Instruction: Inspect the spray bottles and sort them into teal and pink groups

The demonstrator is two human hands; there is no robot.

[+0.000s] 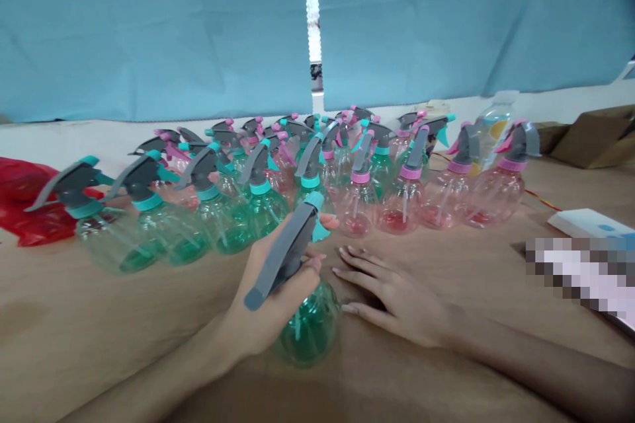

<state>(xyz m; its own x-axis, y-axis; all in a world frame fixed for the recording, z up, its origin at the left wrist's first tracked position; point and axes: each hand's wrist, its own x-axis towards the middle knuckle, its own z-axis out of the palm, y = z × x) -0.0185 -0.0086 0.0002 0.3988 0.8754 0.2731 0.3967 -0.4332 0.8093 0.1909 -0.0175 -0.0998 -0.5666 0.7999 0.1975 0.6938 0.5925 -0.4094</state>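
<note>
Green spray bottle [310, 325] in L hand [258, 327], R hand [397, 297] beside.

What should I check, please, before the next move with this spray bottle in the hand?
1. Left hand grip on the green-tinted spray bottle: ok, fingers closed around its top, below the gray trigger head.
2. Trigger head seated on the bottle: cannot tell, the hand hides the joint.
3. Right hand off the bottle: cannot tell, it lies palm down on the tan tabletop, thumb very close.
4. Left fingertips off the pink bottles: cannot tell, they reach very near.
5. Other bottles: ok, the pink ones and the teal-collared ones stand in a tight group.
</note>
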